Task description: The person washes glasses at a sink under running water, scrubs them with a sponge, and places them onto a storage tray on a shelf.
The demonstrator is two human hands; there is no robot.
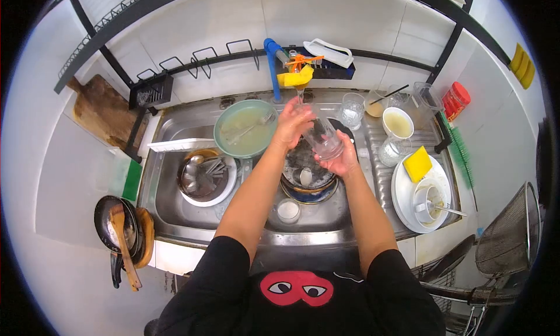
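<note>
- We work over the double steel sink (309, 238), so it seems best to keep our elbows low and the wet work inside its rim.
- Beneath our hands sits a dark pan (293, 159) on other dishes; a slip would likely end against it, so we do well to keep our hold firm.
- To our left, the green bowl (217, 129) of cloudy water sits near our forearm; we are wise to keep that arm from nudging its rim.
- Our left hand (291, 125) closes around the upper part of the glass, its fingers a little blurred.
- Our right hand (344, 158) cups the lower end, a sensible support for something wet and slick.
- The clear glass (322, 137) is tilted between both hands, just below the tap. We probably get an even flow by turning it slowly, without squeezing the wall.
- The yellow wrap (296, 77) hangs at the spout; we should keep the glass from knocking the tap there.
- The spoon (305, 176) lies on the dark pan, safely below the glass.
</note>
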